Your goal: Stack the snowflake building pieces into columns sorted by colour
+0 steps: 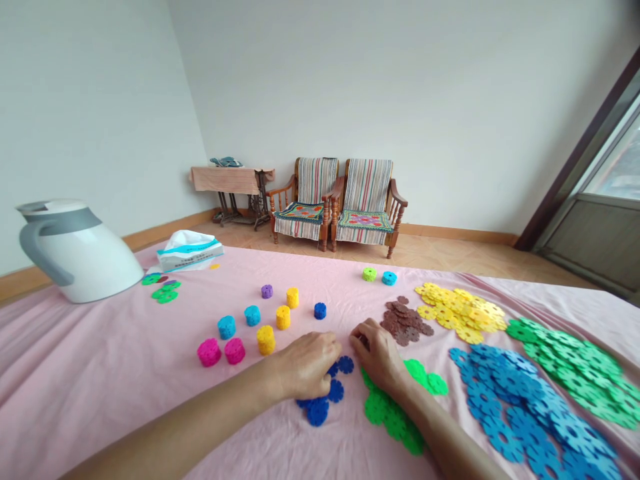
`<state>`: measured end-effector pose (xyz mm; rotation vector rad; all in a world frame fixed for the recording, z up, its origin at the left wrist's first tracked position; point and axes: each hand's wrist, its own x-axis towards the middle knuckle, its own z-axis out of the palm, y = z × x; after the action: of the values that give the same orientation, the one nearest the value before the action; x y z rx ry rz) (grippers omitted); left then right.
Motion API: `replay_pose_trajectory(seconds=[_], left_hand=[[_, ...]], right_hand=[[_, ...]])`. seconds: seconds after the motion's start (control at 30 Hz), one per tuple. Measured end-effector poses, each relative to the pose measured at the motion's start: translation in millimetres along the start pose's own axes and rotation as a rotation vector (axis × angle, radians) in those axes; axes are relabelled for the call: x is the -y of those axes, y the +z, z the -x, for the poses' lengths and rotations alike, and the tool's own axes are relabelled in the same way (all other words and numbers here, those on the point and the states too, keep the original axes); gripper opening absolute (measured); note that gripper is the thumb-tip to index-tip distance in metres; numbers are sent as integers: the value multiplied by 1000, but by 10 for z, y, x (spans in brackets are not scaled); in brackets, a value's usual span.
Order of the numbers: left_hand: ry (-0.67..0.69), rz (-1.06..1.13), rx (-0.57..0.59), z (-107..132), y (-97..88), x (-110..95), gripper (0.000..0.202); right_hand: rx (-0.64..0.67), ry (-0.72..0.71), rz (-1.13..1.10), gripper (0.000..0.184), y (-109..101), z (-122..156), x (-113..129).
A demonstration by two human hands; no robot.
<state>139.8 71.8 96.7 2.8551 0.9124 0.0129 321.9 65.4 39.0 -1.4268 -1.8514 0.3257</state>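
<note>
My left hand (306,365) and my right hand (377,353) meet at the middle of the pink cloth (100,373), fingers curled together. What they pinch between them is hidden. Under the left hand lie a few dark blue snowflake discs (320,407). Bright green discs (395,413) lie under and beside my right wrist. Just beyond the right hand sits a small heap of brown discs (406,321). Short stacks of discs stand to the left: two pink (220,351), yellow (266,339), light blue (227,327) and a dark blue one (320,310).
Large heaps of blue discs (520,407), green discs (580,367) and yellow discs (460,310) fill the right side. A white kettle (75,250) and a tissue pack (190,252) stand at the left back. Two wooden armchairs (340,207) stand by the far wall.
</note>
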Motion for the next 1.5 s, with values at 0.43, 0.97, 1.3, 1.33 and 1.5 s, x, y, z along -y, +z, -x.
replay_pose_trajectory(seconds=[0.43,0.97,1.3,1.33,1.5], left_hand=[[-166,-33,-177,-219,-373,550,19],[-163,-146,-82,-579,-310,836,17],[-168,-156,-37,-608,-329,801,17],[-165,-158,-35,-610,-327,802,17],[-156,-161,-29,-614,-316,820,16]], right_hand=[[13,20,-4,17,3,7,1],[16,16,13,17,-8,-10,7],[18,15,15,17,-6,-12,13],[20,17,15,17,-7,-13,14],[21,16,7,17,-11,-8,13]])
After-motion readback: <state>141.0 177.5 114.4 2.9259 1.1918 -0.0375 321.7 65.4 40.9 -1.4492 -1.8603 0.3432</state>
